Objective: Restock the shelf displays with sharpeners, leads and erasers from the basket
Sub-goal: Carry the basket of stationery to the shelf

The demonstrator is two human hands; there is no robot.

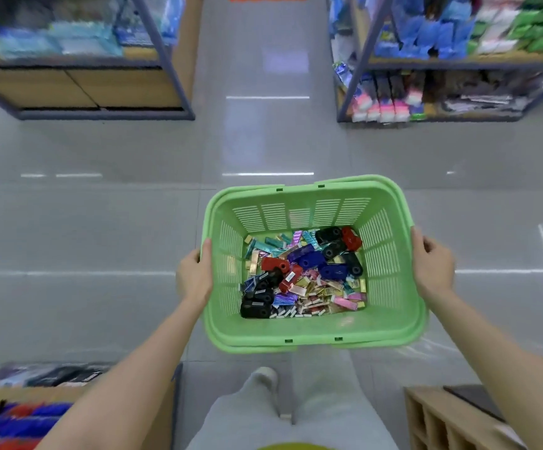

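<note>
I carry a green plastic basket (309,332) in front of me over a grey tiled floor. My left hand (195,277) grips its left rim, thumb over the edge. My right hand (432,264) grips the right rim. Inside lie several sharpeners (309,259) in red, blue and black. Around them is a heap of small shiny packets (315,297), coloured pink, gold, teal and purple; I cannot tell leads from erasers.
A shelf unit (78,89) stands at the far left and another stocked unit (442,86) at the far right, with an aisle between. A low display (20,414) is near left. A wooden compartment rack (452,420) is near right. My legs show below the basket.
</note>
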